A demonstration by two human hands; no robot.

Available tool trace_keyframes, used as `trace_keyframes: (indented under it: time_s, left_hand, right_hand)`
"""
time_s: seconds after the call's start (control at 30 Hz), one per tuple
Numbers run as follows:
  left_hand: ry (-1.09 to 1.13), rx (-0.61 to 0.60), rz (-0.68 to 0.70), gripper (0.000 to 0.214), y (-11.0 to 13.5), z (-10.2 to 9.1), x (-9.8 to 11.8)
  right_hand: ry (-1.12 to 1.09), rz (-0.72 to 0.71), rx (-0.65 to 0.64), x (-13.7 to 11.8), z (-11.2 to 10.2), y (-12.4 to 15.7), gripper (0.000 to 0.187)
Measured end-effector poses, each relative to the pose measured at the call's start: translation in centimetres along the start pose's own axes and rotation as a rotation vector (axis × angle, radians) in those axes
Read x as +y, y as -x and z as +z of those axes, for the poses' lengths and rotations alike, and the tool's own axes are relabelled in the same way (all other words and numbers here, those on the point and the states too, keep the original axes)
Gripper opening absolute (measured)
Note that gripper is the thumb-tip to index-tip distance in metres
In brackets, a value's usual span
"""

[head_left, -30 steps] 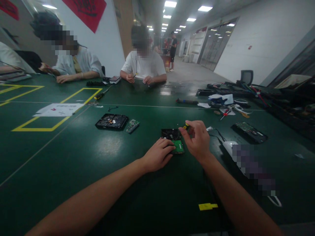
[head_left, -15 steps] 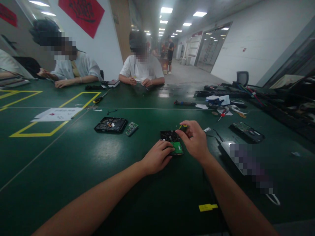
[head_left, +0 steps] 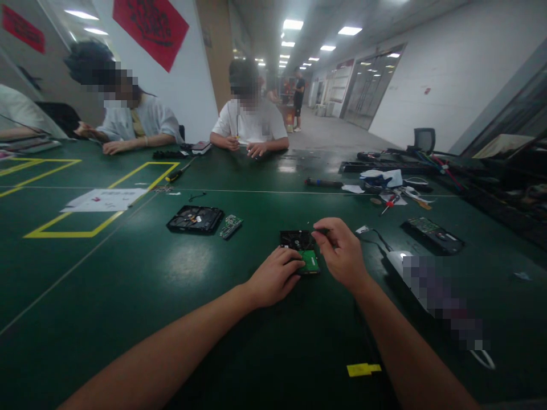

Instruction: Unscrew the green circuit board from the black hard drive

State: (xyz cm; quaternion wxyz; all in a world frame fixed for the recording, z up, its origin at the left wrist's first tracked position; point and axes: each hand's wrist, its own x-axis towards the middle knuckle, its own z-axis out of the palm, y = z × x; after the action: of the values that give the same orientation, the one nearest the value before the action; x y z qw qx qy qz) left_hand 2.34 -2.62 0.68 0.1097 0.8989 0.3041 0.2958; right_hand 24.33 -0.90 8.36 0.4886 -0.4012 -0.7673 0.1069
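Observation:
In the head view a black hard drive (head_left: 294, 239) with a green circuit board (head_left: 311, 262) lies on the table in front of me. My left hand (head_left: 276, 277) holds the drive down, its fingers over the board and the thumb at the near edge. Just right of the drive, my right hand (head_left: 339, 247) is closed in a pinch around a small screwdriver (head_left: 323, 230), mostly hidden by the fingers. Where its tip is, I cannot make out. Left of the drive lie a loose circuit board (head_left: 232, 226) and another hard drive (head_left: 195, 219).
On the green table (head_left: 128, 296), a third drive (head_left: 433, 234) and a power strip-like long white object (head_left: 395, 259) lie right. Farther back are a yellow-black screwdriver (head_left: 175, 173), a dark tool (head_left: 323, 183), a red screwdriver (head_left: 390, 201) and paper (head_left: 105, 199). People sit across.
My right hand has turned slightly, and the yellow handle seen in it before is now hidden. My left hand stays on the drive. The whole view has shifted a little.

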Motion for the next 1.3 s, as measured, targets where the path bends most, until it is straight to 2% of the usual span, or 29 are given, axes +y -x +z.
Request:
trace_keyframes:
  time_s: [0.13,0.37,0.43,0.6,0.77,0.9,1.0,1.1,1.23,1.3]
  left_hand:
    - [0.0,0.005,0.0,0.033,0.0,0.1,0.0]
    - [-0.002,0.017,0.005,0.033,0.0,0.5,-0.2]
    - [-0.007,0.014,0.001,0.034,0.1,0.5,-0.2]
    - [-0.01,-0.016,0.001,0.033,0.0,0.1,-0.1]
    - [-0.015,-0.013,0.001,0.032,-0.1,0.1,0.0]
    - [-0.011,-0.012,0.002,0.032,0.0,0.1,-0.1]
    - [-0.007,-0.006,0.003,0.033,0.0,0.1,-0.1]
    - [-0.003,-0.002,0.002,0.033,-0.1,0.0,0.0]
    - [-0.001,-0.015,0.002,0.033,-0.2,-0.2,0.2]
    - [0.0,-0.021,-0.003,0.034,-0.2,-0.4,0.3]
  right_hand:
    - [-0.071,0.059,-0.051,-0.2,0.1,0.4,0.026]
    - [-0.122,0.068,-0.095,-0.1,0.0,0.5,0.033]
    - [-0.046,0.028,-0.056,0.0,0.1,0.3,0.032]
    - [0.25,-0.042,0.147,0.0,0.5,-0.2,0.025]
    - [0.252,-0.05,0.125,-0.7,0.9,0.0,0.025]
    - [0.238,-0.03,0.106,-1.2,0.5,-0.3,0.026]
    - [0.228,-0.038,0.016,-1.6,-0.6,-1.2,0.029]
    - [0.213,-0.08,-0.184,-2.3,-1.8,-2.7,0.034]
    - [0.277,-0.049,-0.353,-3.7,-2.9,-5.2,0.027]
    - [0.318,-0.036,-0.429,-4.3,-3.1,-6.3,0.03]
